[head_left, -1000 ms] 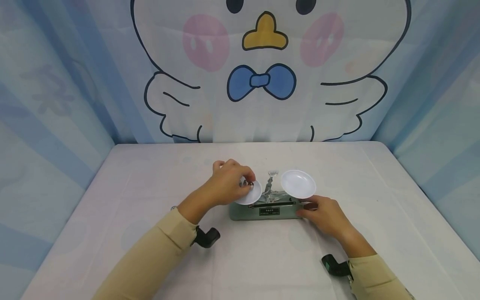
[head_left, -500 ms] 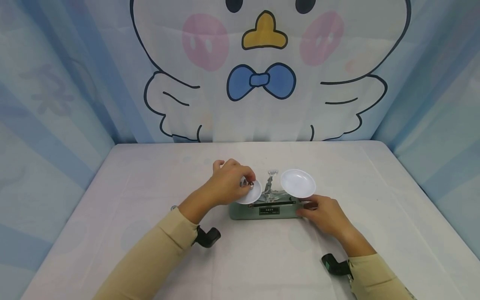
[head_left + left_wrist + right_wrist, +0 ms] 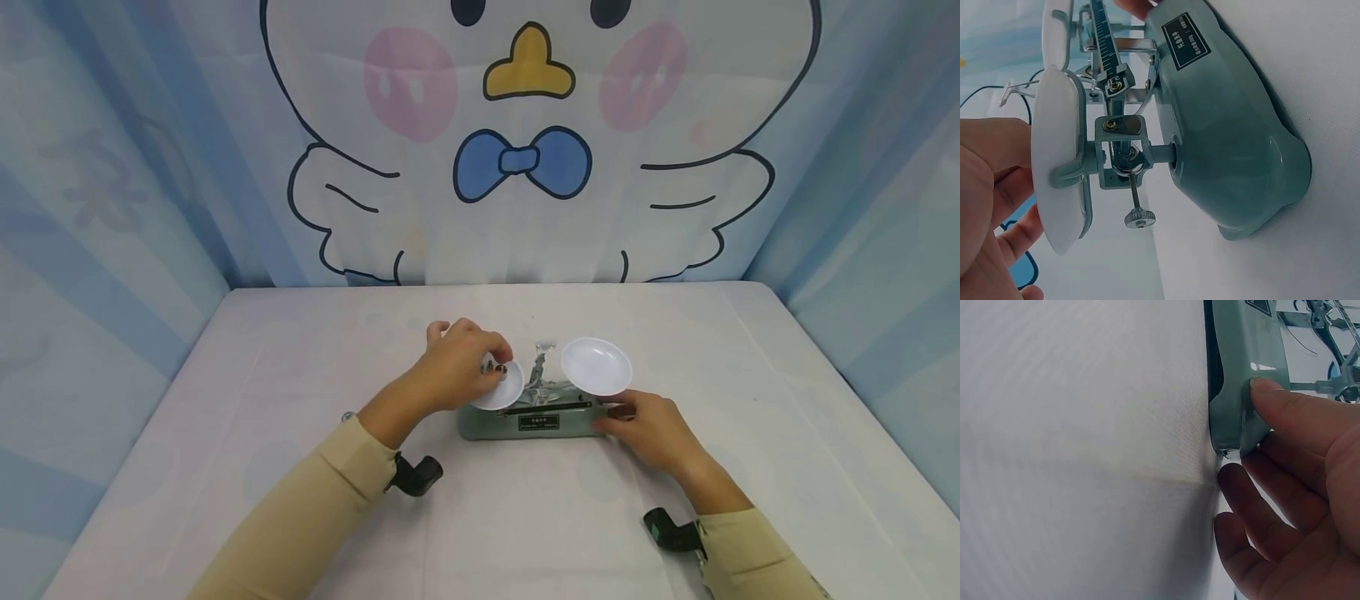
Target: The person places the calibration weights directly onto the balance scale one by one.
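Note:
A green balance scale [image 3: 495, 427] with two white pans stands on the table. My left hand [image 3: 459, 367] is over the left pan [image 3: 501, 395], its thumb and forefinger pinching a small shiny metal weight [image 3: 502, 368]. Other small metal pieces show beside the fingers; whether they rest on the pan is hidden. In the left wrist view, the pan's rim [image 3: 1060, 162] covers the fingertips. My right hand [image 3: 651, 427] grips the right end of the scale's base, thumb [image 3: 1266, 386] on its front and fingers behind. The right pan [image 3: 597, 367] bears nothing and sits higher than the left.
A pale cloth covers the table [image 3: 525, 517]. Behind it hangs a curtain [image 3: 525, 242] with a cartoon bird, and more blue fabric [image 3: 97, 250] stands at both sides. The scale's pointer [image 3: 540, 362] rises between the pans.

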Demonstrator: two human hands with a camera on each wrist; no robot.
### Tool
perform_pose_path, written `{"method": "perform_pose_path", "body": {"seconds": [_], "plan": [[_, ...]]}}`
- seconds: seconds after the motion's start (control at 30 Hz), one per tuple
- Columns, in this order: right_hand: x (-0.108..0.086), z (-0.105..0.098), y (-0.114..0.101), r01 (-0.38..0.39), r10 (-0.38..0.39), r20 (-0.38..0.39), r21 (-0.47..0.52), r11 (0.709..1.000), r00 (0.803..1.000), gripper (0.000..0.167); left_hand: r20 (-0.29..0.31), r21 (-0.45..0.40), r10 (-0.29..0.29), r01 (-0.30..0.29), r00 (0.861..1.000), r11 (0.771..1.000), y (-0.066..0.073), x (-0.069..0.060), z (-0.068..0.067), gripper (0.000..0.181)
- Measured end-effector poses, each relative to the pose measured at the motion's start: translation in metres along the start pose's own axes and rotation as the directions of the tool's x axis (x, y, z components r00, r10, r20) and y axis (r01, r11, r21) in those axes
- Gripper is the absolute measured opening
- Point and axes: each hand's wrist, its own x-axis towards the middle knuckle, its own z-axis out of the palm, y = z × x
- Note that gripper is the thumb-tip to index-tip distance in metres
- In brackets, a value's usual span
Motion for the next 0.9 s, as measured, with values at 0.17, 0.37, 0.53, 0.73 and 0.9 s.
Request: {"method": "perform_pose_path", "body": {"seconds": [0.17,0.37,0.53,0.73,0.9], "plan": [[0.0,0.001,0.001,0.01,-0.01,-0.009,-0.003,1.0,1.0,0.045,0.013,0.009,-0.024,0.024,1.0,1.0,0.001,0.001,0.0,0.017],[0.0,0.001,0.001,0.014,-0.014,-0.012,0.001,1.0,1.0,0.044,0.01,0.013,-0.03,0.029,1.0,0.999,0.002,0.0,0.0,0.016],[0.0,0.001,0.001,0.009,-0.009,-0.01,0.0,1.0,1.0,0.045,0.001,0.001,-0.019,0.019,1.0,1.0,0.0,-0.002,-0.001,0.017],[0.0,0.001,0.0,0.003,-0.003,-0.009,-0.004,1.0,1.0,0.045,-0.015,-0.016,-0.022,0.021,1.0,1.0,-0.003,-0.006,-0.002,0.024],[0.0,0.001,0.0,0.001,-0.001,-0.01,-0.009,1.0,1.0,0.045,-0.031,-0.043,-0.04,0.039,0.999,0.998,-0.005,-0.013,-0.006,0.028]]}}
